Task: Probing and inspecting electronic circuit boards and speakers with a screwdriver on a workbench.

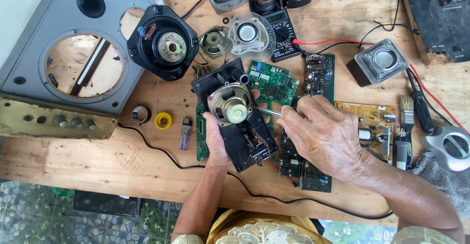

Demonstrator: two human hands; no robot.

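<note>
My left hand (215, 143) grips a black plastic speaker panel (245, 136) from below, holding it tilted above the wooden table (98, 161). A small round speaker driver (229, 104) with a metal magnet sits on that panel. My right hand (325, 136) holds a thin metal screwdriver (268, 111), its tip touching the edge of the driver. Green circuit boards (274, 80) lie under and beside the panel.
A grey speaker cabinet front (29, 63) with round holes lies at the left. A large black speaker (164, 41), small drivers (213, 41), a multimeter (284, 31) with red and black leads, a brush (406, 112), a solder roll (163, 121) and a lighter (185, 134) surround the work.
</note>
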